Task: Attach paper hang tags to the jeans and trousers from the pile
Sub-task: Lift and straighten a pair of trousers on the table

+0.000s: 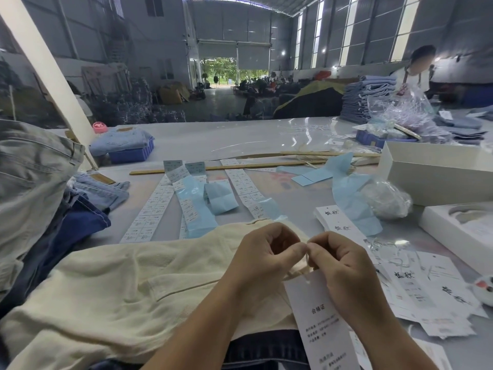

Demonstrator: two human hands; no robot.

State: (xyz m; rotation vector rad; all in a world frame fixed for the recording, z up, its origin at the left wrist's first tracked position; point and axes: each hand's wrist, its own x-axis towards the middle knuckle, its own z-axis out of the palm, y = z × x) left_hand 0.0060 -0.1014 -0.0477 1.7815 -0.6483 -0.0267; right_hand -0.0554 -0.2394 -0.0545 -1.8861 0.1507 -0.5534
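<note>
Cream trousers (128,284) lie spread across the table in front of me. A long white paper hang tag (322,324) with printed text lies on their right edge, its cream string (296,273) running up to my fingers. My left hand (266,252) and my right hand (338,260) meet fingertip to fingertip above the tag's top, both pinching the string. At the far left sits the pile of jeans (34,188), grey-blue on top with dark blue denim beneath.
Strips of white stickers and blue backing paper (192,198) lie beyond the trousers. Loose hang tags (426,287) are scattered to the right, near white boxes (440,172). A blue crate (132,153) holds folded jeans. A person stands by stacked denim (365,100) at the far right.
</note>
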